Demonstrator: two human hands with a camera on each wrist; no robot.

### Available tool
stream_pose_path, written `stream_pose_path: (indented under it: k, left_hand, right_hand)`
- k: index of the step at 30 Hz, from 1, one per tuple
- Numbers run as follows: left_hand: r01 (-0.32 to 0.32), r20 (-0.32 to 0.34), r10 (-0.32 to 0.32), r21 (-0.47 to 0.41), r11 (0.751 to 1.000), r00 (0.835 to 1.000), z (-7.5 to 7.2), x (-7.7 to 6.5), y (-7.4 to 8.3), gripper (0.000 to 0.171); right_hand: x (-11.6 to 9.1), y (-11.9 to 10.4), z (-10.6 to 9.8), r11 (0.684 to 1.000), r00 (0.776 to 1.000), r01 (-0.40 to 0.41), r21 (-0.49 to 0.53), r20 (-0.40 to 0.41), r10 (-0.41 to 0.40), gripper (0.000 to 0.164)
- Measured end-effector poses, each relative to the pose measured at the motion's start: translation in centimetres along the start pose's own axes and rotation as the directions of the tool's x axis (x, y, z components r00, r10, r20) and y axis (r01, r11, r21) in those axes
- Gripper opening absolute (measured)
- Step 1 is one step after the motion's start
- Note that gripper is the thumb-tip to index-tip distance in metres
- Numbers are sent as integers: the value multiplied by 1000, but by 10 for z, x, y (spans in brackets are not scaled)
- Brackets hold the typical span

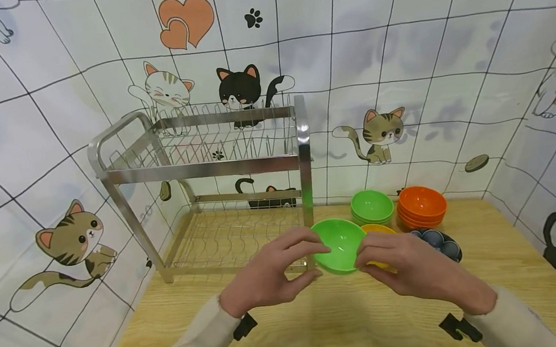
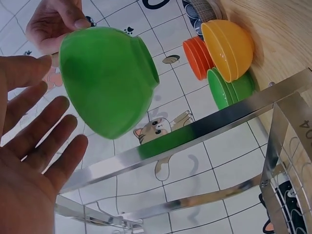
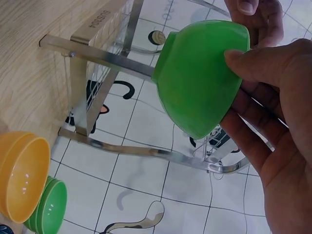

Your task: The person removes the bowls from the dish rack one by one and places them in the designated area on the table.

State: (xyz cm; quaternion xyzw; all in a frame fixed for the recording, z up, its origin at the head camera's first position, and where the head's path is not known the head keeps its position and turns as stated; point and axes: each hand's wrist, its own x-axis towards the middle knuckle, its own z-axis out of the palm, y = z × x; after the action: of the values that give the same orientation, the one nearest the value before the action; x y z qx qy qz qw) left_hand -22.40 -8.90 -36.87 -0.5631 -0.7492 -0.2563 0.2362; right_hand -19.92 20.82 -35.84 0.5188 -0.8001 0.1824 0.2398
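A green bowl point(image 1: 340, 246) is held up above the table by my right hand point(image 1: 411, 261), which pinches its rim between thumb and fingers. In the right wrist view the thumb lies on the outside of the bowl point(image 3: 202, 73), which is tilted. My left hand point(image 1: 278, 265) is on the bowl's other side with fingers spread and relaxed. From the left wrist view, its fingers point(image 2: 58, 122) are close to the bowl's rim; whether they touch it I cannot tell.
A two-tier metal dish rack point(image 1: 205, 170) stands at the left. Behind the hands are stacked green bowls point(image 1: 371, 207), orange bowls point(image 1: 422, 206) and yellow bowls point(image 2: 229, 48). A dark patterned item point(image 1: 435, 238) lies by my right hand. Cat-print walls point(image 1: 317, 66) enclose the wooden table point(image 1: 296, 332).
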Motion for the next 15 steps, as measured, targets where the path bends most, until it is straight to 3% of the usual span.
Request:
stream_pose_path:
  k: [4,8,9,11,14,15]
  left_hand:
    - [86,-60,-89,-48,995,994,2,-1,-7,53]
    - [182,-114,-190,-79,980,975,5,-2,-13,63]
    - [207,-130,-217,-88,974,967,6,-2,-15,64]
    - [252,-169,-267,-109,962,949,9,-1,-19,64]
    - [308,-236,-341,-166,937,910,14,0,-24,62]
    - [320,-259,-363,-193,928,895,16,0,-26,62]
  right_hand:
    - [-4,7,0,1000,999,6,-22,-32,-7,30]
    - [-7,16,0,1000,999,1,-29,-47,-2,8]
    - [-9,19,0,999,999,-7,-32,-44,6,2]
    - [-11,23,0,998,999,-30,-46,-35,29,8]
    - [-13,30,1,995,997,-79,-65,-17,78,4]
    - [-14,32,1,993,995,-95,-72,-13,94,9]
